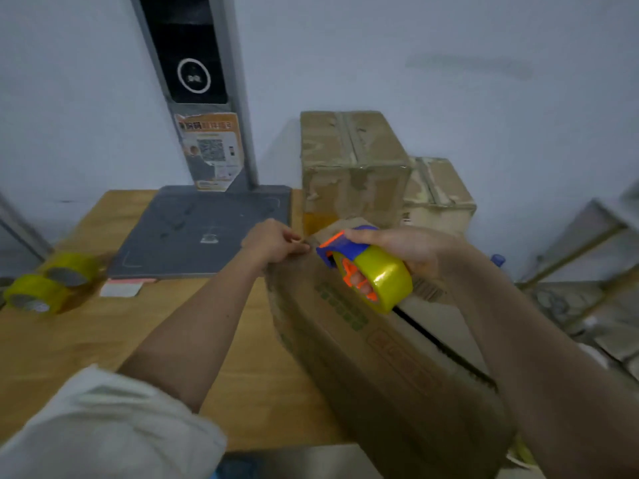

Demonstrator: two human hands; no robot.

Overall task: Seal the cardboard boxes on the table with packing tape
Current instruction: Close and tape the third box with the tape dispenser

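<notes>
Two spare rolls [48,285] of yellow tape are lying side by side at the table's [86,340] nine o'clock edge, touching each other. Just to their right, a small white and pink pad [122,288] is sitting against the near edge of a grey scale [204,233], whose upright post [204,98] is rising at twelve o'clock and carrying an orange sticker.

A pale sleeve [103,430] is showing at seven o'clock, and from it the left forearm is reaching up toward the centre. The left hand [273,242] is resting at the far left corner of the box [380,357], its fingers curled and its fingertips pinched together at the box's far edge; whether a tape end is between them, I cannot tell.

The box is lying on the table from the centre toward five o'clock, tilted, with a dark gap running along its top where the flaps are meeting.

Just right of the left hand, the right hand [401,248] is gripping a dispenser [363,271], blue and orange, loaded with yellow tape, fingers wrapped around it and showing through the core. Its blade end is pointing at the left fingertips, and it is hovering over the box's far end.

Behind, at one o'clock, two taped boxes [352,167] are standing against the wall, touching each other.
</notes>
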